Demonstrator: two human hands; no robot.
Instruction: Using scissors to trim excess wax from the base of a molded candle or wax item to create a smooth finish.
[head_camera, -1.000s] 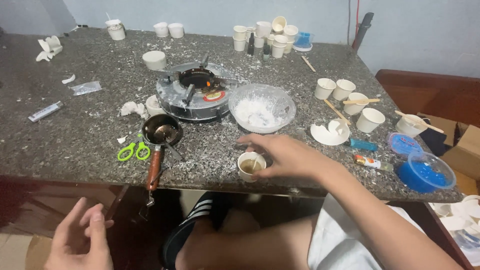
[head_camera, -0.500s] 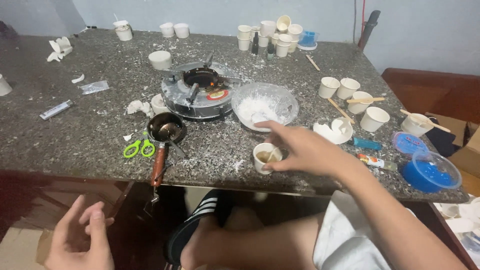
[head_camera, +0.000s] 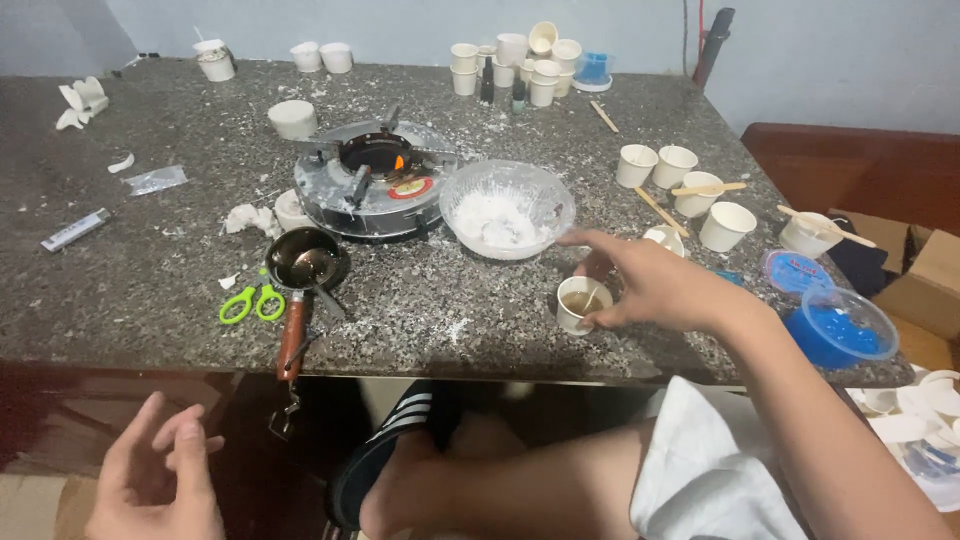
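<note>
The right hand (head_camera: 655, 285) has slid rightward along the bench (head_camera: 150, 270), its fingers now loosely cupping the small paper cup (head_camera: 582, 303) of brownish liquid near the front edge. The left hand (head_camera: 160, 475) stays below the edge, open and empty. Just beyond the right hand sits the glass bowl (head_camera: 507, 208) of white powder; further left, a lit burner (head_camera: 375, 175), a small pan (head_camera: 305, 262) and green scissors (head_camera: 252, 303).

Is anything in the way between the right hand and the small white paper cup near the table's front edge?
Nothing visible. The right hand is already at the small white paper cup of brownish liquid, fingers against its right side. The glass bowl of white powder stands behind it, clear of the grip.
</note>
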